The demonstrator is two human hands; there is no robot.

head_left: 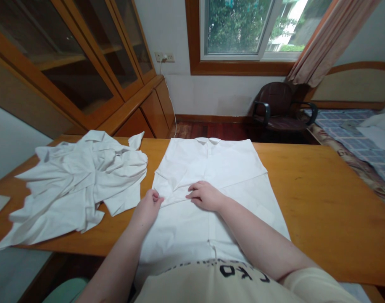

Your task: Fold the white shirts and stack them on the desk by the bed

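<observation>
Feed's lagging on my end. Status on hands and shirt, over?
Left hand pinching fold of white shirt. Right hand flat on it. Crumpled clothes pile to the left.

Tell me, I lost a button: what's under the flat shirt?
The shirt lies on the wooden table, left hand at its edge, right hand on top. Anything beneath is covered.

**A:** What lies to the right of the right hand?

**B:** Past the shirt's edge there is bare orange-brown wooden tabletop, open right out to its far corner.

**A:** And left of the left hand?

**B:** A crumpled heap of white cloth lies near it, its closest flap just beside the knuckles. Only a narrow strip of bare wood runs between that heap and the flat-spread white cotton shirt under both hands.
</observation>
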